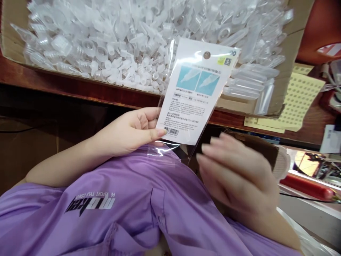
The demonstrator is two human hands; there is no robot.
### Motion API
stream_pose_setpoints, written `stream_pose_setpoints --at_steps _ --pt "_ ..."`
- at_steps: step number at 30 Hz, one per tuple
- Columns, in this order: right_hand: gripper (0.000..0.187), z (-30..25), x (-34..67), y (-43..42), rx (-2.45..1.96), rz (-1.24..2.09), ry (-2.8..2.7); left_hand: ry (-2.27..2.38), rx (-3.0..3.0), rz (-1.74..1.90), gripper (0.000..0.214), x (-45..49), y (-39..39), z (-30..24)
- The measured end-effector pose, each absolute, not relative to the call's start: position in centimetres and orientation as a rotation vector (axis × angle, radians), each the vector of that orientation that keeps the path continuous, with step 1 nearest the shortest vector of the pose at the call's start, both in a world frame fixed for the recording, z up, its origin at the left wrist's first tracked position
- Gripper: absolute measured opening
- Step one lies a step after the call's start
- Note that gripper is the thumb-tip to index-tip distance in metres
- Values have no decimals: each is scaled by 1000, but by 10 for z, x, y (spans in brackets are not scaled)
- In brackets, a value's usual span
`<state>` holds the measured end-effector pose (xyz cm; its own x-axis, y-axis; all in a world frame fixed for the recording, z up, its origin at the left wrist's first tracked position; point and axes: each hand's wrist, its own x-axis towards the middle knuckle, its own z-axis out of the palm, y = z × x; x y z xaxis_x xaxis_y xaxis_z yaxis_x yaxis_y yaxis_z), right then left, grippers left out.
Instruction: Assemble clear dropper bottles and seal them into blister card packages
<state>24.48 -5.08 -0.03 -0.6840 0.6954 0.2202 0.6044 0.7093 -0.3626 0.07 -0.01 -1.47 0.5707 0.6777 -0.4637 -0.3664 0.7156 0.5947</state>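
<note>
My left hand (138, 129) pinches the lower left corner of a clear plastic bag (162, 151) with a white printed card (190, 117) inside. The card has a punched hole near its top, two blue pictures and a barcode by my thumb. My right hand (237, 170) is off to the right of the bag, apart from it and smeared by motion, its fingers curled toward the bag; whether anything is in them does not show. Behind the bag, a cardboard box (293, 46) holds a heap of translucent plastic nozzles and caps (128, 39).
The box stands on a dark red wooden table (53, 85). To its right lie yellow sheets of round stickers (301, 99) and a white paper (331, 138). A red-handled tool (306, 186) is at the far right. Longer clear tubes (245, 87) sit in the box's front right corner.
</note>
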Motion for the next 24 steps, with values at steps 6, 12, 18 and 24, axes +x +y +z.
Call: stream_pose_setpoints --at_steps 6,12,18,24 --pt "52 -3 222 -21 -1008 212 -2569 668 407 612 40 3 1 -12" --pt "44 -7 214 -6 -891 -23 -2627 611 359 582 36 -2 4 -12" --pt "42 -3 213 -8 -870 -57 -2657 606 324 536 28 -9 4 -19" --pt "41 -4 214 -5 -912 -48 -2645 746 442 503 22 -12 1 -21"
